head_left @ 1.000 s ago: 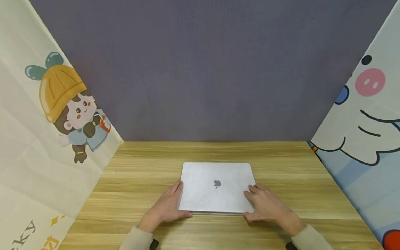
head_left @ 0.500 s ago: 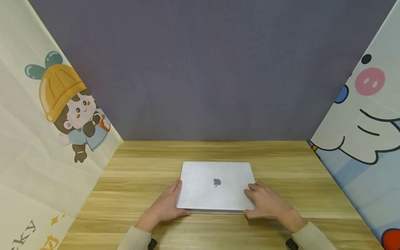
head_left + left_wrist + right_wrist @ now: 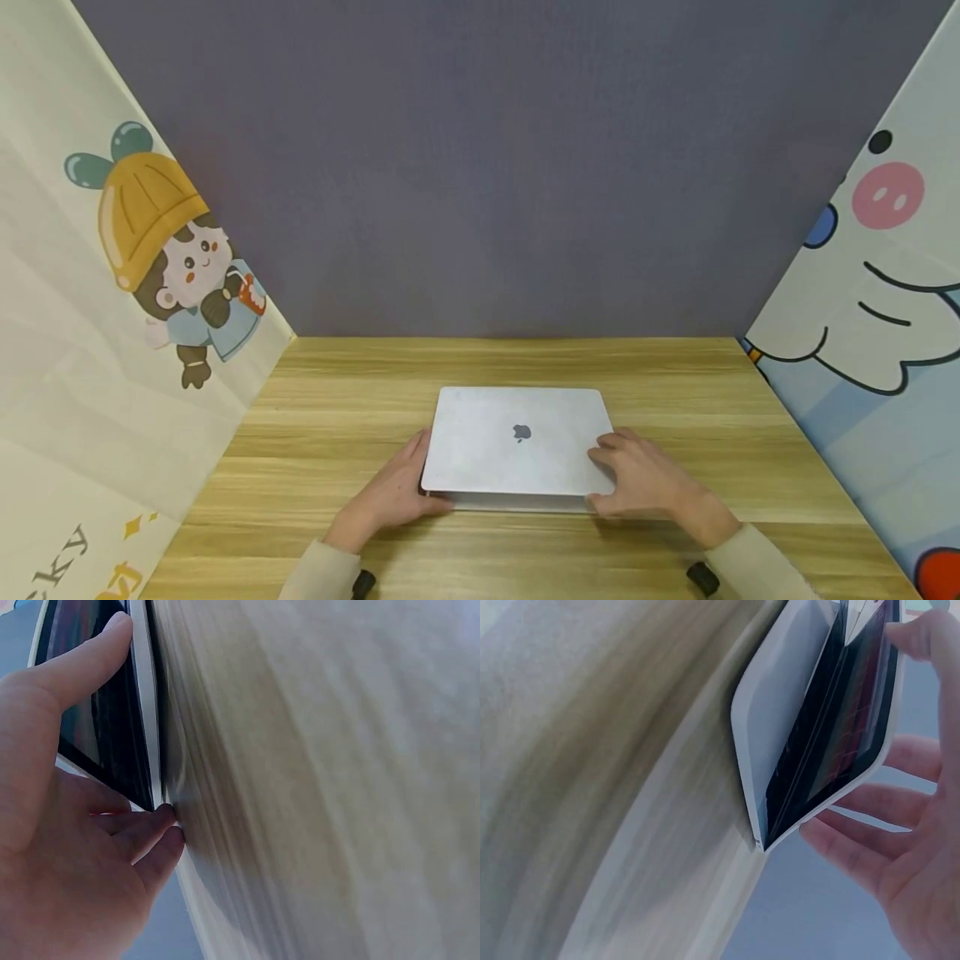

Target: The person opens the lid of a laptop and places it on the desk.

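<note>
Laptop ajar; head view alone shows its logo, wrist views its screen; right hand pinches the lid at four o'clock; left hand grips the laptop at eight.

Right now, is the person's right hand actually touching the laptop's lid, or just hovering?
Touching. The right wrist view shows the right hand meeting the laptop lid: its thumb overlaps the lid's front edge, a fingertip against the side edge.

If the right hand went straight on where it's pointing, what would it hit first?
The laptop: the right hand points inward from its right side and appears to touch it, though depth is hard to judge.
</note>
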